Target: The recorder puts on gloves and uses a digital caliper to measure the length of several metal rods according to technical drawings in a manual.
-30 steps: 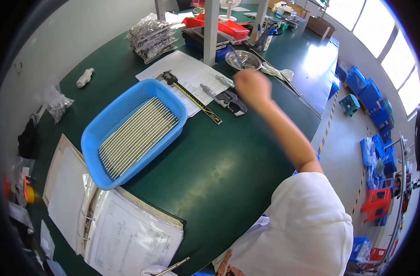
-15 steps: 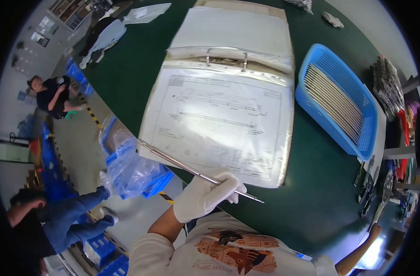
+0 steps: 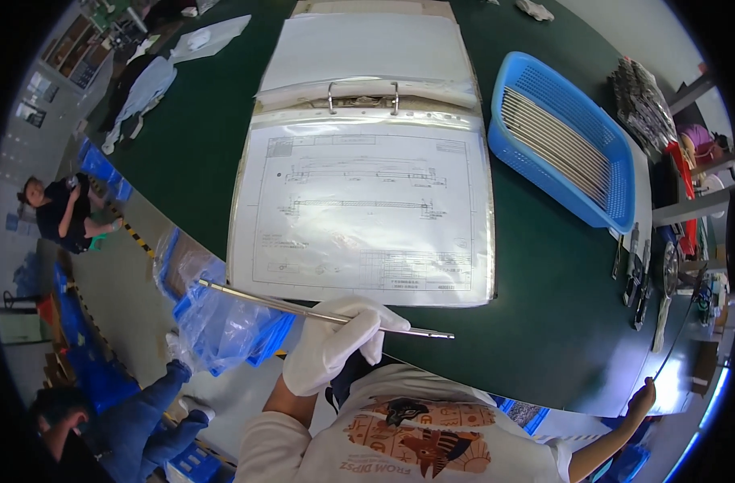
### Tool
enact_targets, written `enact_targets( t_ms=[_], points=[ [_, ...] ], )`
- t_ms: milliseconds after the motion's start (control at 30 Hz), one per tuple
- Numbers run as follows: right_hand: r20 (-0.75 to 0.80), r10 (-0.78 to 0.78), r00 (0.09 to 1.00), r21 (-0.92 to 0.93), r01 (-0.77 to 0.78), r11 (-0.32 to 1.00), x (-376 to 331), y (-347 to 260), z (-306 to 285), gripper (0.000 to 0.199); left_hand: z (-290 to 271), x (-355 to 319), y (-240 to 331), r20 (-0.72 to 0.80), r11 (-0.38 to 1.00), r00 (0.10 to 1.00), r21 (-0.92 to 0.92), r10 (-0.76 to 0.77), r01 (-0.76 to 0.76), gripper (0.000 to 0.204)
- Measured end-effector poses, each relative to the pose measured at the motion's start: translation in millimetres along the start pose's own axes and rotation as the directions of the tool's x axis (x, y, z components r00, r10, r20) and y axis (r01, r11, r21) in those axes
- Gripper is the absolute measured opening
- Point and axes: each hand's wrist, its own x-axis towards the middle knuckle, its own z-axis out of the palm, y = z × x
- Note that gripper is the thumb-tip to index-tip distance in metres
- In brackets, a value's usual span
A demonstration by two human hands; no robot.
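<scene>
My left hand (image 3: 333,344), in a white glove, is closed around a slender metal rod (image 3: 258,299). The rod lies slantwise in front of an open ring binder (image 3: 484,278), its right tip over the green table. A technical drawing (image 3: 367,209) in a clear sleeve faces up in the binder. Far to the right, my bare right hand (image 3: 643,396) pinches the lower end of a long, thin dark stick (image 3: 678,342); its exact kind is too small to tell. Right of the binder, a blue perforated basket (image 3: 512,74) contains several similar metal rods (image 3: 556,146).
Hand tools (image 3: 637,278) lie along the table's right side, near metal shelf posts (image 3: 693,208). Silvery plastic bags (image 3: 641,101) are piled behind them. At left, blue crates (image 3: 275,338) with clear plastic stand beside the table edge. Two people (image 3: 61,211) sit farther left.
The view has shifted, moving the binder and basket leftward in the picture. The rod in my left hand lies flatter. My right hand has lifted, and a thin dark stick now shows in it.
</scene>
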Motion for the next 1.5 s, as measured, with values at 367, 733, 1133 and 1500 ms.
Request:
enact_targets(
  t_ms=[367,733,1133,1500],
  points=[
    [0.178,-0.443,0.878,0.041,0.443,0.895,-105,-173,124,0.015,-8,-1,-6,0.176,0.999,0.983,0.03,-0.046,0.041,0.05],
    [0.802,-0.554,0.223,0.112,0.855,0.506,-190,-235,264,0.029,4,-6,-29,0.191,0.964,0.97,-0.192,-0.149,0.186,0.059],
    [0.847,-0.529,0.064,0.179,0.9,0.396,-197,-222,275,0.025,18,-4,-23,0.224,0.987,0.965,-0.055,-0.136,0.152,0.042],
    [0.829,-0.53,-0.177,0.388,0.865,0.317,-244,-225,339,0.024,29,-1,-14,0.225,0.93,0.904,0.028,-0.363,0.367,0.033]
  ],
)
